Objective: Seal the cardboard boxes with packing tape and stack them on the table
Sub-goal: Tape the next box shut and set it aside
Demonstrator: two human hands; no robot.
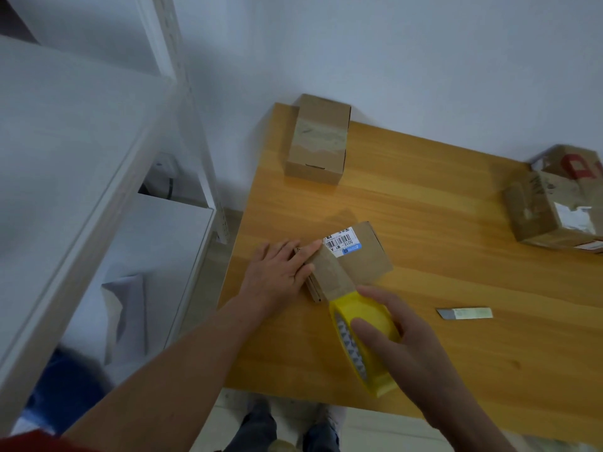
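The left hand (280,272) lies flat, fingers straight, pressing down on the 9 o'clock end of the small cardboard box (365,256). The index fingertip reaches the edge of its barcode label (342,244). At 5 o'clock from the box, the right hand (403,344) wraps around the yellow tape roll (362,334), thumb across the rim and fingers curled behind it. The roll stands on edge, just beside the box's near corner. A strip of tape (333,272) runs from the roll up across the box top, laid between the two hands.

The box sits on the wooden desk (440,249), near its 9 o'clock edge. At 3 o'clock from the right hand, a cutter (465,313) lies flat on the desk. Up at 12 o'clock, a taped box (318,138) stands at the far corner. At 2 o'clock, well apart, a larger box (554,207) with red print. White shelving (98,158) fills the 9 o'clock side.
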